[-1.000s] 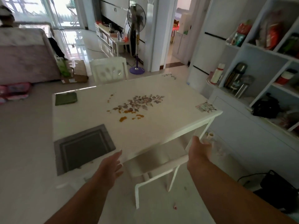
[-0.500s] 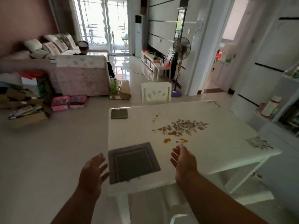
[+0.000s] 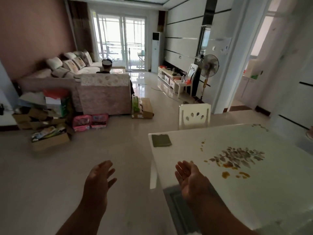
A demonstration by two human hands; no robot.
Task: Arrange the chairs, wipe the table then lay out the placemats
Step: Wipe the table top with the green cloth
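Observation:
A white table [image 3: 271, 192] with a leaf pattern and orange spill stains [image 3: 235, 173] fills the right side. A folded green cloth [image 3: 161, 140] lies near its far left corner. A grey placemat [image 3: 177, 206] lies at the near left edge, partly hidden by my right forearm. My right hand [image 3: 189, 177] hovers open, palm up, over the table's left edge. My left hand [image 3: 99, 177] is open over the floor, left of the table. A white chair [image 3: 194, 116] stands at the table's far end. Another white chair [image 3: 187, 82] stands by the TV cabinet.
A sofa [image 3: 101, 94] with a seated person stands ahead on the left. Boxes and bags [image 3: 49, 119] are piled on the floor at left, a cardboard box [image 3: 144, 107] by the sofa. A standing fan [image 3: 209, 68] is near the pillar.
My view has swung left, away from the shelves toward the living room. My right hand let go of the near chair and both hands rose, open, by the table's left edge.

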